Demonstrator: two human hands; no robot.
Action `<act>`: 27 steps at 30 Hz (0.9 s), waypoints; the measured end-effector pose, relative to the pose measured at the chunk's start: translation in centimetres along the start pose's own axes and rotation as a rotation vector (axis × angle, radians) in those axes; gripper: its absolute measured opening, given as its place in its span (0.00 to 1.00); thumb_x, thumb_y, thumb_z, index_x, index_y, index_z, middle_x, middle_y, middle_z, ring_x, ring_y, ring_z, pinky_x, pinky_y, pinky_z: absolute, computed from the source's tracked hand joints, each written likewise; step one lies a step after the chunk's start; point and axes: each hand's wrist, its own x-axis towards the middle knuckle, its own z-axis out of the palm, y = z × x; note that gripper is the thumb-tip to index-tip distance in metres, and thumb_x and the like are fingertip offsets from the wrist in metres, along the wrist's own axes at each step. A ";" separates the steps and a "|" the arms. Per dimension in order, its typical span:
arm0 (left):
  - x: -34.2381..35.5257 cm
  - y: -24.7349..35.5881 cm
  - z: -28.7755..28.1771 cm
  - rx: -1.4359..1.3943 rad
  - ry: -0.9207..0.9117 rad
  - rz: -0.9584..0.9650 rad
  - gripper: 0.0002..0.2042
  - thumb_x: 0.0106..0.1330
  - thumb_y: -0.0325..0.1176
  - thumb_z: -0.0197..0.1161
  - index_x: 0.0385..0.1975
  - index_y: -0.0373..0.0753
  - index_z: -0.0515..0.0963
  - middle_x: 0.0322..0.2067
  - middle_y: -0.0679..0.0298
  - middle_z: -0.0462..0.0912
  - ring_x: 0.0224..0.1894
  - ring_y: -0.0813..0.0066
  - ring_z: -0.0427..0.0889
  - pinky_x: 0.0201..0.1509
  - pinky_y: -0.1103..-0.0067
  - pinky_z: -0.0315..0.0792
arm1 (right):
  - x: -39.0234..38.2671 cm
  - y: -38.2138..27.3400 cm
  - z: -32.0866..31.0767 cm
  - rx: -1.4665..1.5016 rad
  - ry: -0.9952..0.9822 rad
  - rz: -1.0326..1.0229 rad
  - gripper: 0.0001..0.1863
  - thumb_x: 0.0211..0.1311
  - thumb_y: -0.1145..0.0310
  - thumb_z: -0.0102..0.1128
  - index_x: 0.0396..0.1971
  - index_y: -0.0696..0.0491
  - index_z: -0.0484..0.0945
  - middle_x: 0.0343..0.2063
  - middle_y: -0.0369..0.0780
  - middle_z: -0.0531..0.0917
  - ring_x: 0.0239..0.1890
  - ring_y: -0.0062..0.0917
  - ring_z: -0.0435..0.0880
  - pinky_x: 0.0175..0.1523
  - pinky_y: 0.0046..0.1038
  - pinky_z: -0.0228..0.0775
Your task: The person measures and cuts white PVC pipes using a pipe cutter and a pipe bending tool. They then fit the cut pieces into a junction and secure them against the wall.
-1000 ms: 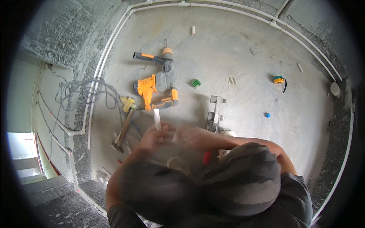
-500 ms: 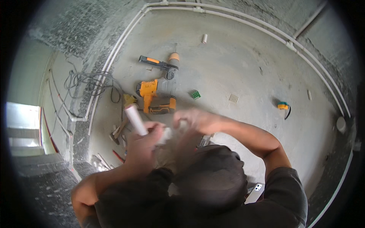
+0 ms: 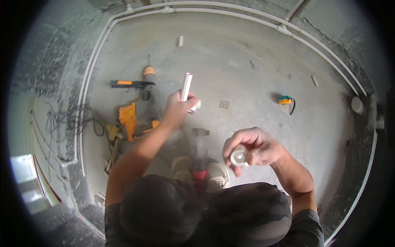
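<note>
My left hand [image 3: 176, 110] is closed around a short white plastic pipe [image 3: 186, 85] that points away from me. A white pipe fitting [image 3: 195, 108] shows beside the thumb at the pipe's near end; whether the two are joined is unclear. Farther right and nearer to me, my right hand [image 3: 257, 147] has its thumb and fingers closed on a white round piece [image 3: 239, 157] with a ring-like rim. Its exact kind is blurred. Between my shoes [image 3: 218, 175] stands a blurred tool with a grey crosspiece [image 3: 200, 131] and a red part [image 3: 199, 175].
A yellow-orange power drill [image 3: 128, 117] with a black side handle [image 3: 129, 83] lies on the left floor, near tangled cable [image 3: 61, 119]. A square floor drain [image 3: 224, 104] lies ahead. A teal and orange device [image 3: 284, 100] sits right. White pipes [image 3: 226, 15] run along the walls.
My hands have drawn apart. The left has carried the pipe forward, and the right has moved right and toward me with the round piece. The view has shifted, bringing my shoes into sight.
</note>
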 end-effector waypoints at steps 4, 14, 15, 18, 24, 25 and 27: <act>8.8 -7.0 -1.4 0.307 -0.151 -0.167 0.09 0.67 0.32 0.68 0.37 0.33 0.79 0.30 0.59 0.83 0.32 0.70 0.84 0.37 0.73 0.79 | 2.1 -0.1 3.7 0.193 -0.146 0.055 0.27 0.70 0.70 0.68 0.65 0.60 0.73 0.53 0.46 0.81 0.44 0.30 0.89 0.47 0.33 0.87; 4.5 -3.5 -0.8 0.592 -0.289 0.091 0.10 0.74 0.37 0.64 0.41 0.35 0.78 0.26 0.65 0.75 0.27 0.74 0.74 0.34 0.72 0.71 | 2.6 1.8 6.5 -0.081 -0.184 -0.296 0.28 0.73 0.66 0.68 0.62 0.72 0.75 0.55 0.53 0.75 0.37 0.23 0.77 0.45 0.24 0.75; 2.7 -1.9 -0.6 0.465 -0.350 0.033 0.12 0.76 0.39 0.62 0.42 0.34 0.78 0.26 0.66 0.74 0.26 0.74 0.73 0.32 0.74 0.69 | 2.9 2.5 7.0 -0.107 -0.226 -0.346 0.30 0.72 0.62 0.69 0.62 0.71 0.75 0.55 0.51 0.75 0.36 0.21 0.77 0.43 0.23 0.75; -0.7 2.8 -2.6 0.080 -0.518 -0.279 0.15 0.80 0.41 0.56 0.44 0.33 0.78 0.25 0.70 0.72 0.23 0.81 0.66 0.27 0.81 0.61 | 2.0 2.5 7.0 -0.127 -0.188 -0.331 0.26 0.70 0.56 0.69 0.53 0.65 0.82 0.43 0.46 0.80 0.31 0.27 0.76 0.38 0.27 0.71; -4.1 5.5 -4.9 -0.252 -0.719 -0.541 0.21 0.82 0.45 0.54 0.50 0.27 0.77 0.23 0.67 0.71 0.21 0.86 0.62 0.20 0.85 0.53 | 3.4 2.1 2.5 -1.678 0.821 -0.333 0.15 0.69 0.59 0.69 0.44 0.56 0.84 0.26 0.41 0.80 0.24 0.31 0.78 0.32 0.34 0.71; -4.4 5.8 -5.0 -0.282 -0.775 -0.598 0.22 0.82 0.45 0.54 0.50 0.26 0.77 0.22 0.67 0.71 0.20 0.86 0.62 0.20 0.85 0.53 | 4.2 2.4 2.2 -1.745 0.736 -0.293 0.16 0.70 0.58 0.68 0.44 0.56 0.83 0.27 0.41 0.81 0.26 0.34 0.80 0.33 0.36 0.73; -5.1 5.6 -4.7 -0.325 -0.803 -0.672 0.21 0.81 0.44 0.57 0.48 0.26 0.78 0.21 0.70 0.70 0.21 0.85 0.64 0.22 0.84 0.57 | 5.3 2.8 1.6 -1.798 0.600 -0.229 0.16 0.72 0.56 0.65 0.44 0.55 0.83 0.28 0.42 0.82 0.28 0.38 0.83 0.35 0.39 0.76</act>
